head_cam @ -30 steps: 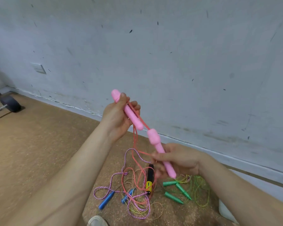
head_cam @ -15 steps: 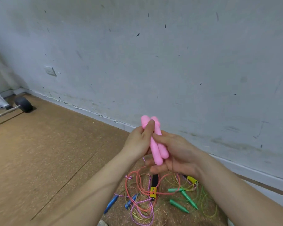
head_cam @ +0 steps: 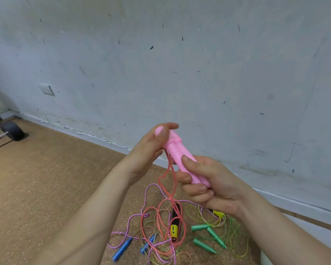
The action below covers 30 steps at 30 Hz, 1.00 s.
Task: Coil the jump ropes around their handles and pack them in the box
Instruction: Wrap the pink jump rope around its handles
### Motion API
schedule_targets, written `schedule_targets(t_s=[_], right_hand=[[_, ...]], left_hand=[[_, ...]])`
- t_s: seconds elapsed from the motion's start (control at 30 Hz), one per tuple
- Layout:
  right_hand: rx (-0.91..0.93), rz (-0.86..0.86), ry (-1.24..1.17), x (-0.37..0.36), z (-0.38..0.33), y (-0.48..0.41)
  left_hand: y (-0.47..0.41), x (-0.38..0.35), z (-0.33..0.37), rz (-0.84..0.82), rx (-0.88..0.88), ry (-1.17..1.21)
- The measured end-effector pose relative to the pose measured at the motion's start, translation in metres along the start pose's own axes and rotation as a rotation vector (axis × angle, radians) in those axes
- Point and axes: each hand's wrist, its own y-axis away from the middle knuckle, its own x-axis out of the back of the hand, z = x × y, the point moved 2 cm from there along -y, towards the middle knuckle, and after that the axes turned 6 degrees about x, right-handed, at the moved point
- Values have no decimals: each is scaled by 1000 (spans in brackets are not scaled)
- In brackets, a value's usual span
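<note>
While my right hand grips the lower ends of the two pink handles, held side by side, my left hand pinches their tops between thumb and forefinger. Their salmon rope hangs loose down into the tangle of other ropes on the floor.

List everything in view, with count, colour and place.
pink handles: 2, pink, in both hands
hanging rope: 1, coral, from them to floor
blue handles: 2, blue, floor, bottom
purple rope: 1, purple, floor, beside them
green handles: 3, green, floor, right
black handle: 1, black-yellow, floor, amid ropes
wall plate: 1, white, wall, left
dark wheel: 1, black, floor, far left
left hand: 1, gripping pink handles' top
right hand: 1, gripping their lower end
</note>
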Motion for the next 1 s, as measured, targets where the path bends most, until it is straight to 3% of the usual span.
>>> schedule_targets(t_s=[0.1,0.2,0.37,0.53,0.63,0.7,0.8,0.9,1.0], right_hand=[[4,-36,4,2,1,5],[-2,36,-8,2,4,7],[-9,76,-81,-2,7,10],[81,102,-72,-10,9,8],[196,249,-89,-10,0,3],[266,404,41,-1,-7,1],[316,622,486,16,-7,0],[327,737,1232,26,-6,0],[219,697,1625,25,-9,3]], left_hand=[[-2,3,8,59,64,57],[-6,3,6,164,11,-30],[-9,0,3,202,-46,72],[-10,-17,-3,264,35,338],[-11,-33,-16,218,78,298],[-9,-41,-22,193,43,-81],[-6,-40,-19,227,-134,-974],[4,-40,-5,205,-243,-1308],[13,-43,1,182,-323,-1550]])
